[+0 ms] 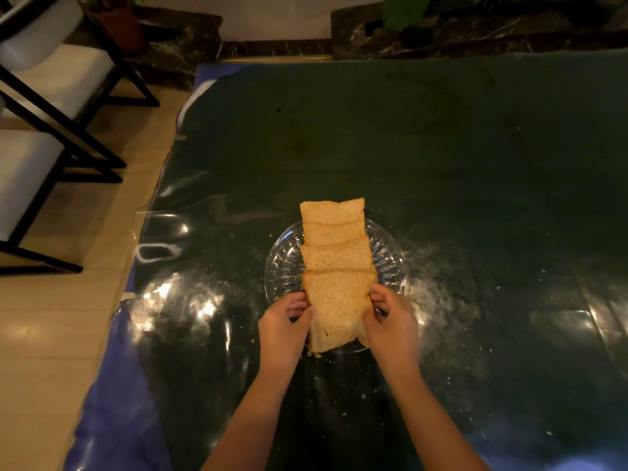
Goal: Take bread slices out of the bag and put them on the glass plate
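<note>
Several brown bread slices (334,239) lie overlapping in a row across the clear glass plate (282,263), running away from me. The far slice sticks out past the plate's rim. The nearest bread slice (336,304) is pinched on its left edge by my left hand (285,324) and on its right edge by my right hand (390,321). It rests over the near rim of the plate. No bag is visible anywhere in view.
The table (441,164) carries a dark green glossy plastic cover with crumbs scattered around the plate. Its left edge drops to a tiled floor (85,300). Two black-framed white chairs (40,137) stand at the left. Potted plants (404,11) line the far wall.
</note>
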`<move>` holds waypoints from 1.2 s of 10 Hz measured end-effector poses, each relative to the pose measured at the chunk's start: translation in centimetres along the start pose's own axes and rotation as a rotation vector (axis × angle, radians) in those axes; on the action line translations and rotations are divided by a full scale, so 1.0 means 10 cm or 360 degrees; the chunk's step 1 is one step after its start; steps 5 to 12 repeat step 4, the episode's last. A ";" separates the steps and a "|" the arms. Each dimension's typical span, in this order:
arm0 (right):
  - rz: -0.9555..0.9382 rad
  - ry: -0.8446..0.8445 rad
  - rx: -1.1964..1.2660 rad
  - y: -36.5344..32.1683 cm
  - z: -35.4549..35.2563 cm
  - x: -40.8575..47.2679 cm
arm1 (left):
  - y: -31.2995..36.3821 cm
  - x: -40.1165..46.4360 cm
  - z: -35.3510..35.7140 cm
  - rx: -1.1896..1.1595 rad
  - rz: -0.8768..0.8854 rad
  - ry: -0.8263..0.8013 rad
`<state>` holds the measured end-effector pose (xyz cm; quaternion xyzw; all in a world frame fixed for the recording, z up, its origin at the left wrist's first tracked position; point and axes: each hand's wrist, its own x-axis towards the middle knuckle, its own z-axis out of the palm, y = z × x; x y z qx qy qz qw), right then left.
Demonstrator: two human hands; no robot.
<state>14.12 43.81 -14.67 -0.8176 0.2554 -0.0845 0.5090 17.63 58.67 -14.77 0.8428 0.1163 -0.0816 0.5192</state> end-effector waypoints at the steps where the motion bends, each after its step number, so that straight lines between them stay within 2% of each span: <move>1: -0.0031 -0.0002 -0.0040 0.04 0.00 0.01 | -0.02 0.03 0.02 0.0021 0.0011 -0.0008; 4: -0.0058 -0.0004 -0.0148 -0.11 -0.11 0.05 | 0.15 0.03 -0.13 0.0047 0.0107 -0.0061; 12: -0.0058 -0.0004 -0.0148 -0.11 -0.11 0.05 | 0.15 0.03 -0.13 0.0047 0.0107 -0.0061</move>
